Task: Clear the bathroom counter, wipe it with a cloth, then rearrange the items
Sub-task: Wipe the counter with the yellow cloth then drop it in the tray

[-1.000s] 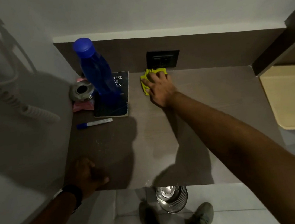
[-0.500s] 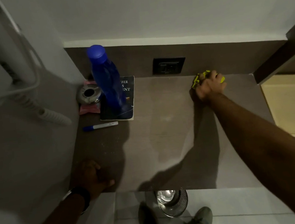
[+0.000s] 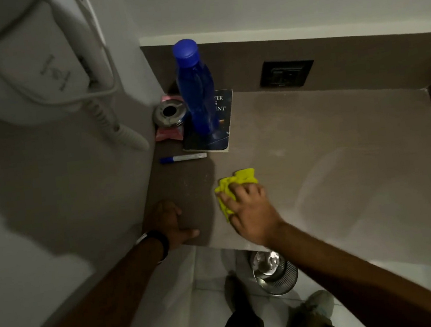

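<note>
My right hand (image 3: pixel 250 210) presses a crumpled yellow cloth (image 3: pixel 235 185) flat on the brown counter (image 3: pixel 331 177), near its front edge. My left hand (image 3: pixel 169 223) rests curled over the counter's front left corner, holding nothing. At the back left stand a tall blue bottle (image 3: pixel 197 92) on a dark book (image 3: pixel 212 126), a round metal ashtray (image 3: pixel 169 112) on a pink packet (image 3: pixel 169 134), and a blue-capped marker (image 3: pixel 183 158) lying in front of them.
A white wall-mounted hair dryer (image 3: pixel 36 62) with a coiled cord hangs on the left wall. A black socket (image 3: pixel 286 73) sits in the backsplash. A metal waste bin (image 3: pixel 273 271) stands on the floor under the counter's edge, by my shoes.
My right hand has swept the yellow cloth from the back right of the counter to the front middle. My left hand has stayed at the front left corner.
</note>
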